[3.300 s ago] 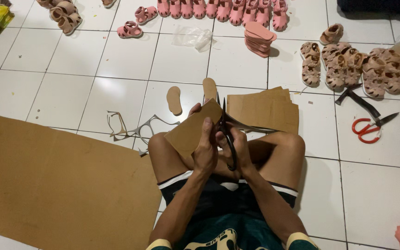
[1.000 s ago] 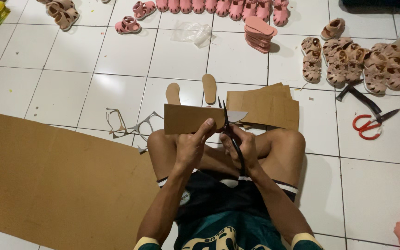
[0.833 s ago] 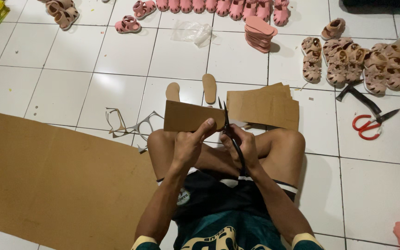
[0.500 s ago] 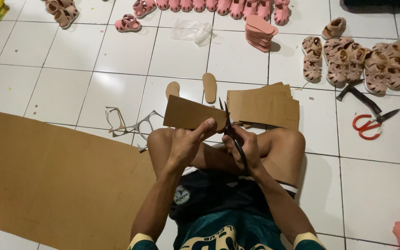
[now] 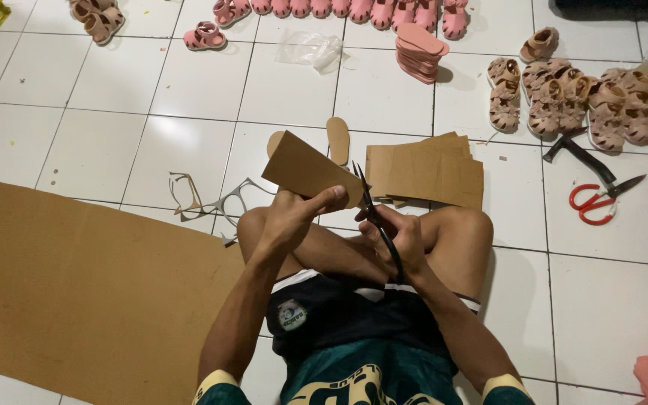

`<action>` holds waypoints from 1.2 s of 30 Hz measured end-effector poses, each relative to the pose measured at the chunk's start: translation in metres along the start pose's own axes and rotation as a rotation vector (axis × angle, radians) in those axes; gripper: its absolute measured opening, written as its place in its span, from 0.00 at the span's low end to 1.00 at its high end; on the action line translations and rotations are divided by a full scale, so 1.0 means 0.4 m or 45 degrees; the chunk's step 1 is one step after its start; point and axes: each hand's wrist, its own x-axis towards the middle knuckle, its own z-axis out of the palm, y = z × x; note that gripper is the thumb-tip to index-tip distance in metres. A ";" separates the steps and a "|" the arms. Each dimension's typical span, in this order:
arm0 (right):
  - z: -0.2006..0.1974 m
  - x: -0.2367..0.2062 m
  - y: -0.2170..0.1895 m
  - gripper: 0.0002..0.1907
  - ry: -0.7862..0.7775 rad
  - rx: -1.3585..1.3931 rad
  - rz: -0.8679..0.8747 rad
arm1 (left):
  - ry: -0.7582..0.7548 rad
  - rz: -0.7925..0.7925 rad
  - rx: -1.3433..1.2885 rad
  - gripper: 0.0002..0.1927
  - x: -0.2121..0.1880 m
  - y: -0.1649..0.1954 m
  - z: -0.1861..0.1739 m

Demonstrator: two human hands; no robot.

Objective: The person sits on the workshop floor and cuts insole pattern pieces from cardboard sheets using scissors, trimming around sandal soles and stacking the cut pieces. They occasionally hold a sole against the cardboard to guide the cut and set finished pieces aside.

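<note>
I sit cross-legged on a white tiled floor. My left hand (image 5: 298, 217) grips a brown cardboard piece (image 5: 301, 166) by its lower edge, holding it up, tilted down to the right. My right hand (image 5: 395, 236) holds black scissors (image 5: 369, 206), blades pointing up and touching the piece's right edge. Two cut sole shapes (image 5: 337, 139) lie on the floor just beyond it.
A stack of brown cardboard pieces (image 5: 425, 171) lies ahead of my right knee. A large cardboard sheet (image 5: 76, 285) covers the floor at left, with offcut scraps (image 5: 215, 204) near it. Red-handled scissors (image 5: 598, 199), a hammer (image 5: 575, 150), tan sandals (image 5: 586, 105) and pink sandals (image 5: 354, 9) lie farther off.
My left hand has turned the cardboard piece, from lying level to tilted with its left corner raised. The scissors stay at its right edge.
</note>
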 end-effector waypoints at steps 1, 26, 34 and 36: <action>0.003 -0.001 0.001 0.26 0.012 0.013 0.082 | 0.022 0.022 -0.080 0.21 0.000 -0.006 0.012; 0.017 -0.007 -0.002 0.31 -0.023 0.131 0.265 | 0.024 0.254 0.204 0.15 -0.007 -0.005 0.005; 0.005 -0.007 -0.005 0.26 -0.044 0.074 0.181 | -0.098 0.246 0.163 0.16 0.006 0.011 -0.012; 0.002 -0.006 -0.005 0.25 -0.041 0.058 0.068 | -0.092 0.247 0.241 0.17 0.011 0.012 -0.015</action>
